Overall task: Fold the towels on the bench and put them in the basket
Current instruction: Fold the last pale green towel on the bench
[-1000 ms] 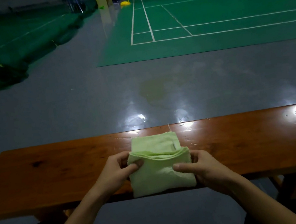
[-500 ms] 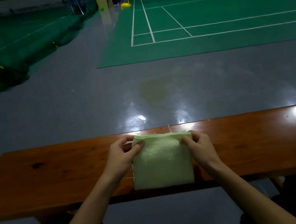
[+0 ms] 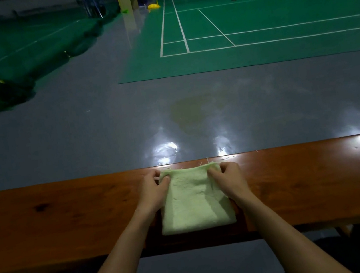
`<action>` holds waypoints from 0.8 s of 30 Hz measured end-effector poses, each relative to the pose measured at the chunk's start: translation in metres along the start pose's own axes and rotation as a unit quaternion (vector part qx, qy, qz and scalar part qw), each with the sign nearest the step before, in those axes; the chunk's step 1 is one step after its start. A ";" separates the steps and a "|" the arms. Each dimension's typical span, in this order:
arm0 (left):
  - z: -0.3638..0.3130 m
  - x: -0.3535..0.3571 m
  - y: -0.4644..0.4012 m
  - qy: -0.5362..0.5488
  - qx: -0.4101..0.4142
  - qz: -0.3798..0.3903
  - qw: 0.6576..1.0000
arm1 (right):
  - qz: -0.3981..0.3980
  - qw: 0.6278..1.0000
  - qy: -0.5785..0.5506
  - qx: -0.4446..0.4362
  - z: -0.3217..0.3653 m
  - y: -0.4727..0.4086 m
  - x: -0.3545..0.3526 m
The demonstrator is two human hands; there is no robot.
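A pale green towel (image 3: 194, 206), folded into a thick rectangle, lies flat on the wooden bench (image 3: 69, 218) right in front of me. My left hand (image 3: 154, 191) pinches its far left corner with curled fingers. My right hand (image 3: 230, 180) pinches the far right corner the same way. Both hands sit at the towel's far edge, close to the bench's back edge. No basket is in view.
The bench runs across the whole width, its legs showing below at left and right. My knees (image 3: 346, 258) are under its near edge. Beyond lie a shiny grey floor (image 3: 126, 125) and green badminton courts (image 3: 250, 23) with net posts.
The near half of the towel was carried up and over to the far edge, closing the fold. Both hands moved away from me and now squeeze the far corners closer together.
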State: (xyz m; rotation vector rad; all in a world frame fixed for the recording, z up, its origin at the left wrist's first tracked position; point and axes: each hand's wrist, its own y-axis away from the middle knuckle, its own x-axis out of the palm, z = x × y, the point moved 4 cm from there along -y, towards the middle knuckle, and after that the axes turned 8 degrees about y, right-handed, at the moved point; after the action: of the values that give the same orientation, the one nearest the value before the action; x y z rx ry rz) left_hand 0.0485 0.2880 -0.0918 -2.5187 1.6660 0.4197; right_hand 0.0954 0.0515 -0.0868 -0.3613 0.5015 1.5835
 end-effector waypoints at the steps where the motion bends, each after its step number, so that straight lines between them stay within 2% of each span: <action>1: -0.001 -0.001 -0.001 -0.038 0.009 -0.010 0.999 | -0.002 1.000 0.014 -0.003 -0.002 -0.002 0.000; 7: 0.003 -0.007 0.003 -0.220 0.014 -0.056 0.974 | -0.046 0.995 0.092 -0.016 -0.012 -0.009 0.003; 11: 0.000 -0.014 0.010 -0.254 0.012 -0.080 0.964 | -0.087 0.985 0.140 -0.059 -0.006 -0.001 -0.004; 13: -0.006 -0.018 0.017 -0.301 0.062 -0.106 0.946 | -0.131 0.960 0.220 -0.109 0.000 0.006 -0.007; 15: -0.015 -0.011 0.032 -0.356 0.187 -0.106 0.910 | -0.147 0.926 0.290 -0.192 0.011 0.019 -0.001; 17: -0.019 0.010 0.050 -0.373 0.305 -0.037 0.875 | -0.102 0.899 0.321 -0.280 0.020 0.033 0.018; 18: -0.014 0.022 0.055 -0.389 0.334 0.014 0.858 | -0.067 0.885 0.345 -0.305 0.020 0.039 0.029; 21: 0.009 0.041 0.059 -0.457 0.310 0.115 0.826 | 0.042 0.866 0.408 -0.286 0.006 0.047 0.050; 24: 0.025 0.039 0.055 -0.484 0.263 0.136 0.824 | 0.098 0.858 0.430 -0.264 -0.009 0.044 0.049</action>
State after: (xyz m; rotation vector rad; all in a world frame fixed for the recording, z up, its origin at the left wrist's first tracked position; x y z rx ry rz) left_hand 0.0082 0.2375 -0.1225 -1.2737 1.3924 0.9078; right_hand 0.0474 0.0874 -0.1159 -1.5228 0.7854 1.6889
